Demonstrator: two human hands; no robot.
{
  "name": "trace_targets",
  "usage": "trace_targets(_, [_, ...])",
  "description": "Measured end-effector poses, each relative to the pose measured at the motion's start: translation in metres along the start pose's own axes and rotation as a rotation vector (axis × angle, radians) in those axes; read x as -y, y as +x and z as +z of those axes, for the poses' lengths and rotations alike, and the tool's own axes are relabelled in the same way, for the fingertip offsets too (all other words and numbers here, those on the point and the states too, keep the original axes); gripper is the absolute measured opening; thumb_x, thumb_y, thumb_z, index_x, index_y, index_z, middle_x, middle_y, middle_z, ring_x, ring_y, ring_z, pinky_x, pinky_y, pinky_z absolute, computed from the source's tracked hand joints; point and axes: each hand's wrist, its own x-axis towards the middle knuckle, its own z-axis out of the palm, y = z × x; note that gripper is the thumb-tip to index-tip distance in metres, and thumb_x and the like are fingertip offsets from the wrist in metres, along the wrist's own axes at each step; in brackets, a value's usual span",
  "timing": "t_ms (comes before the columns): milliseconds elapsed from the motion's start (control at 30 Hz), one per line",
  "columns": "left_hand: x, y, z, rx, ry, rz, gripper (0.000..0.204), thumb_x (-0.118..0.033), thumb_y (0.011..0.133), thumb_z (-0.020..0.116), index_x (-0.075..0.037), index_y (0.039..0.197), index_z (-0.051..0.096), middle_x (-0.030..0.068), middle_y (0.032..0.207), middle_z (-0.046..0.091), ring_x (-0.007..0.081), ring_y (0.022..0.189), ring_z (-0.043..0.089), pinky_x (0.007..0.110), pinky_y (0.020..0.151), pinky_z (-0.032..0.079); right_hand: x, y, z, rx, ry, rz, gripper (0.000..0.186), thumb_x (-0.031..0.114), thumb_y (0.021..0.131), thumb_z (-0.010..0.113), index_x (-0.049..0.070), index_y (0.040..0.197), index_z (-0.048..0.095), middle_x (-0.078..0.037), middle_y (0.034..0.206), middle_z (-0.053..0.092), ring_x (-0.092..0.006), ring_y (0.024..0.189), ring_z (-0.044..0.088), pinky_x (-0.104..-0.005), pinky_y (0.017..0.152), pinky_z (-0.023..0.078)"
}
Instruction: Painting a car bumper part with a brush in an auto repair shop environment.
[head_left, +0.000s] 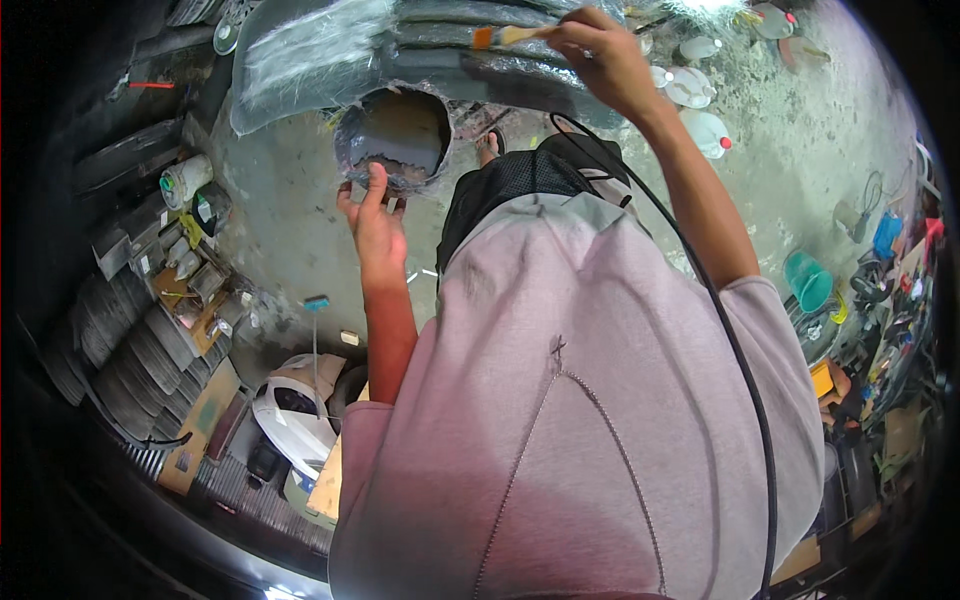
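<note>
In my right hand (603,58) is a paintbrush (520,35), its handle pinched between the fingers and its orange-banded head pointing left. The brush is over a large curved dark panel (480,65) with ridges. White glass-fibre strands (315,55) cover the panel's left part. My left hand (378,222) grips the near rim of a round, crusted pot (438,178), thumb at the edge and fingers underneath. Brownish liquid (405,115) lies inside the pot, which is held just this side of the panel's near edge.
Several clear plastic jugs (706,132) stand on the concrete floor to the right, near a green bucket (806,280). Stacked dark panels (130,370) and a cluttered box (195,295) line the left. A black cable (735,350) runs down over my shirt.
</note>
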Motion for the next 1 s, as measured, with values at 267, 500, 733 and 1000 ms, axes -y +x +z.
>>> trace_targets(267, [0.004,-0.001,-0.001,0.01,-0.07,0.015,0.103,-0.029,0.076,0.084,-0.011,0.147,0.012,0.0151,0.144,0.034,0.0364,0.13,0.035,0.059,0.103,0.033,-0.044,-0.058,-0.02,0.073,-0.22,0.027,0.03,-0.001,0.082,0.066,0.014,0.108,0.07,-0.009,0.093,0.061,-0.0278,0.084,0.063,-0.037,0.07,0.052])
trace_targets(500, [0.012,0.003,0.001,-0.007,-0.107,0.08,0.092,-0.02,0.079,0.08,-0.013,0.144,0.015,0.017,0.136,0.041,0.0331,0.121,0.044,0.056,0.095,0.039,-0.013,-0.035,0.003,-0.119,0.007,-0.019,0.029,-0.004,0.081,0.066,0.011,0.105,0.071,-0.009,0.095,0.062,-0.0253,0.084,0.063,-0.0323,0.07,0.051])
trace_targets(733, [0.015,0.004,-0.005,-0.123,-0.106,0.128,0.075,-0.026,0.076,0.075,-0.013,0.136,0.032,0.0137,0.129,0.047,0.0317,0.113,0.051,0.053,0.086,0.047,-0.034,-0.061,-0.008,0.07,-0.104,-0.052,0.034,-0.008,0.081,0.061,0.01,0.108,0.07,-0.009,0.093,0.06,-0.0261,0.081,0.062,-0.0335,0.069,0.05])
trace_targets(1000, [0.0,-0.02,-0.038,-0.148,-0.245,0.109,0.055,-0.037,0.079,0.067,-0.013,0.125,0.049,0.0096,0.125,0.052,0.0278,0.112,0.054,0.046,0.09,0.047,-0.016,-0.065,-0.009,-0.141,0.0,-0.003,0.029,-0.002,0.079,0.064,0.012,0.103,0.071,-0.009,0.094,0.063,-0.027,0.083,0.063,-0.0355,0.069,0.051])
